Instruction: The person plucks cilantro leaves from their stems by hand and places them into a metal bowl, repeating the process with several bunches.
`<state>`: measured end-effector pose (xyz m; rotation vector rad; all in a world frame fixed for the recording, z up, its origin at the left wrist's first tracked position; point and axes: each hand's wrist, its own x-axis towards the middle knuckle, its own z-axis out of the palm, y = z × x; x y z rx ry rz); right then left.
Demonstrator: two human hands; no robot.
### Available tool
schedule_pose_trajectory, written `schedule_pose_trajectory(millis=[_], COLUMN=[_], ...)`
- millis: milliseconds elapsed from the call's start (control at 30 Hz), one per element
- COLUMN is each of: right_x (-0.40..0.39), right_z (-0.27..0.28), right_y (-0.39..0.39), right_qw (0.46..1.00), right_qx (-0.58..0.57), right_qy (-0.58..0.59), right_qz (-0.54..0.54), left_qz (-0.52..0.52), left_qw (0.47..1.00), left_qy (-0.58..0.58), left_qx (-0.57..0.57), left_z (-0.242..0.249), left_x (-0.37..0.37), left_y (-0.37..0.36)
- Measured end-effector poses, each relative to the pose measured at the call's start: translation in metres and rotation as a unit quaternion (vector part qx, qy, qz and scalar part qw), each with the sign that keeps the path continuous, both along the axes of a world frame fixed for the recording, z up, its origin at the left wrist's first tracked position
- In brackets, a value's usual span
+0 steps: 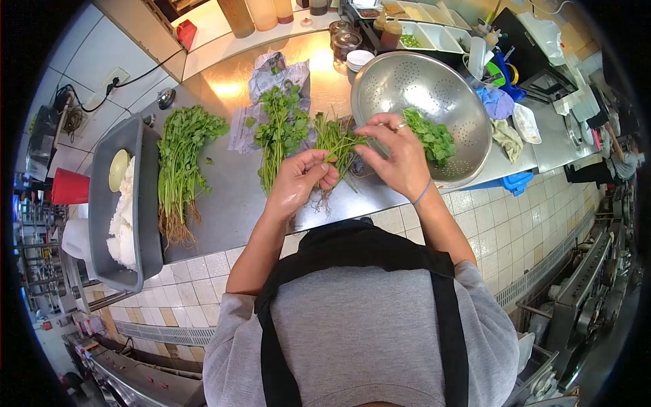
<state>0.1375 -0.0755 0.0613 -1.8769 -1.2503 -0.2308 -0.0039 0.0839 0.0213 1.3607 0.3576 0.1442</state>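
Observation:
My left hand is closed in a pinch on a thin green herb stem, over a small pile of rooted coriander on the steel counter. Just right of it, my right hand has its thumb and forefinger apart, with a ring on one finger and a blue band at the wrist; nothing plainly shows between the fingers. Beyond my right hand, picked coriander leaves lie in a perforated metal colander. Another coriander bunch rests partly on crumpled paper, left of the pile.
A large rooted bunch of greens lies farther left, beside a grey tub holding white material and a yellow bowl. Jars and ingredient trays stand at the back. A cloth lies right of the colander.

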Motion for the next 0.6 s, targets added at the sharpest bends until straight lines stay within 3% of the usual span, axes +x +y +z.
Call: schedule_pose_trajectory(millis=[167, 233, 267, 367, 600], right_x=[0.037, 0.057, 0.064, 0.076, 0.081], right_z=[-0.009, -0.011, -0.011, -0.003, -0.004], right_y=[0.001, 0.003, 0.003, 0.003, 0.007], right_qw=[0.987, 0.907, 0.877, 0.832, 0.796], right_qx=[-0.064, -0.156, -0.180, -0.227, -0.224], right_qy=[0.137, 0.374, 0.428, 0.470, 0.516], right_qz=[0.049, 0.116, 0.127, 0.190, 0.222], left_qz=[-0.013, -0.014, -0.024, -0.027, -0.028], left_qw=[1.000, 0.999, 0.998, 0.997, 0.997], left_qy=[0.016, 0.031, 0.042, 0.056, 0.052], left_qx=[0.019, 0.030, 0.037, 0.045, 0.047], left_z=[0.001, 0.004, 0.008, 0.010, 0.008], left_x=[0.010, 0.013, 0.013, 0.016, 0.017], left_y=[-0.007, -0.009, -0.010, -0.015, -0.013])
